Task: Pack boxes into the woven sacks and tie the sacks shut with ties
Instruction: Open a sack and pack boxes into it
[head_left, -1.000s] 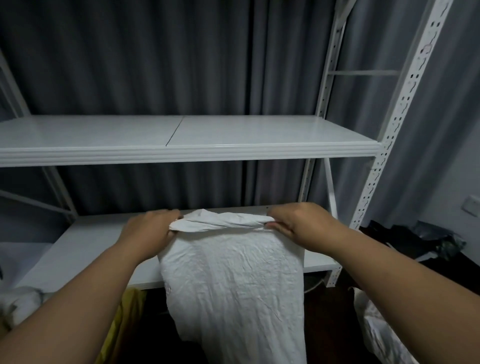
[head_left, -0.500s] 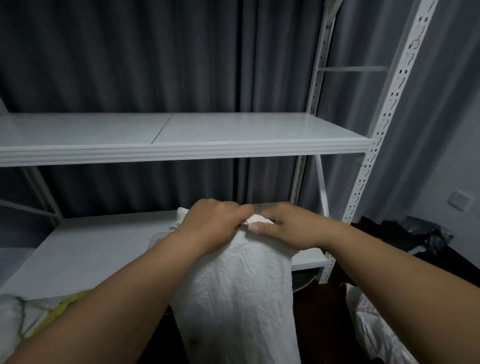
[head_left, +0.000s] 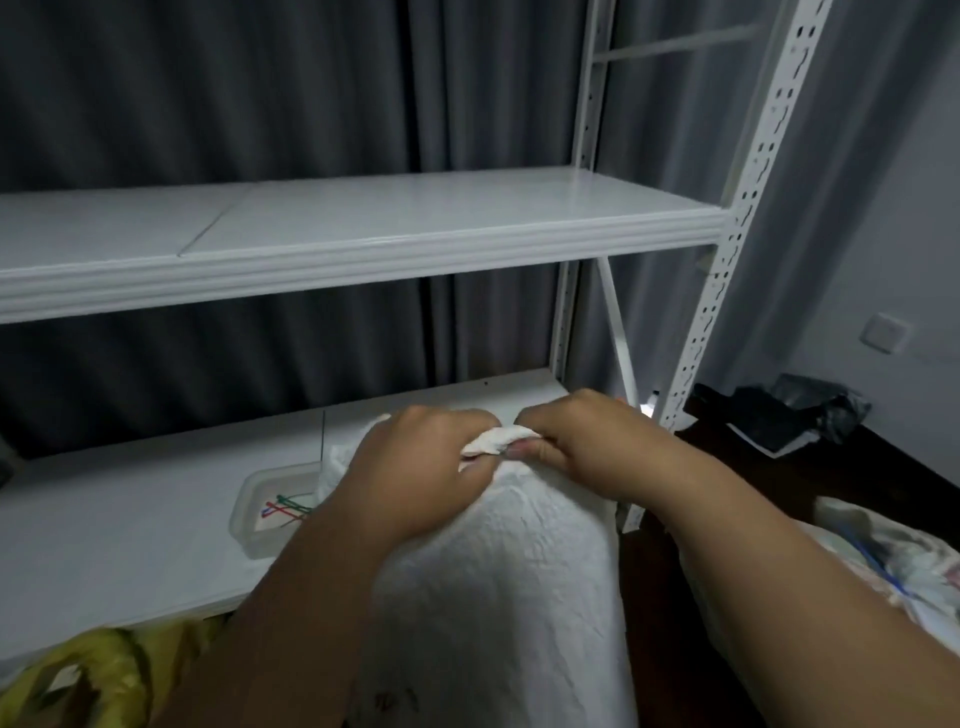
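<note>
Gripping the bunched mouth of the white woven sack (head_left: 498, 587), left hand (head_left: 415, 467) and right hand (head_left: 582, 441) sit close together, fingers curled round the gathered fabric. Sack stands upright against the front edge of the lower shelf (head_left: 130, 535). On that shelf, just left of the sack, a clear plastic tray (head_left: 249, 514) holds coloured ties (head_left: 285, 508). Yellow bag (head_left: 104, 670) below the shelf's front edge; another filled sack (head_left: 893, 561) right of it.
</note>
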